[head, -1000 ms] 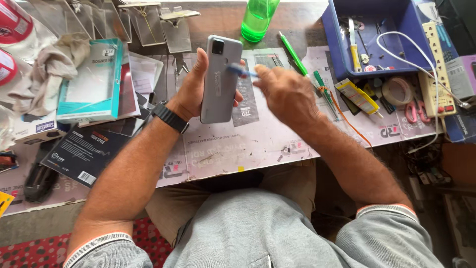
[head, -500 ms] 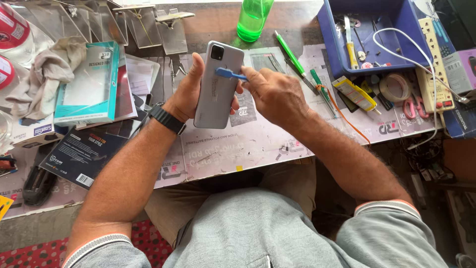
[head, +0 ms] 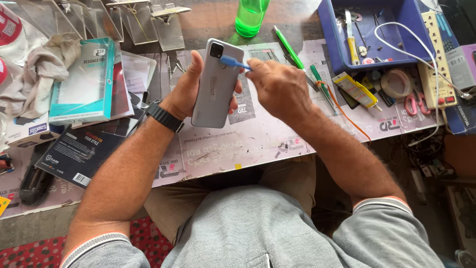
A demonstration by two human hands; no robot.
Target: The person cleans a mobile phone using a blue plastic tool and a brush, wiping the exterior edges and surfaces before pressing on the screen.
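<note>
My left hand (head: pixel 186 92) grips a pale grey smartphone (head: pixel 216 84) from behind, back cover facing up, camera corner pointing away from me. My right hand (head: pixel 278 87) pinches a thin blue tool (head: pixel 234 62) whose flat tip rests on the phone's back near the camera block. A black watch sits on my left wrist (head: pixel 164 117). Both hands hover above a printed work mat (head: pixel 248 144) on the bench.
A blue tray (head: pixel 331 44) with cables and tools stands at the back right, beside a power strip (head: pixel 436 54) and tape rolls. A green bottle (head: pixel 250 17) and green pen (head: pixel 288 47) lie behind. Boxes (head: pixel 82 82), a cloth (head: pixel 42 69) and clear stands crowd the left.
The phone and both hands have risen slightly toward the bench's far side. The blue tool's tip has slid up the phone's back toward the camera corner.
</note>
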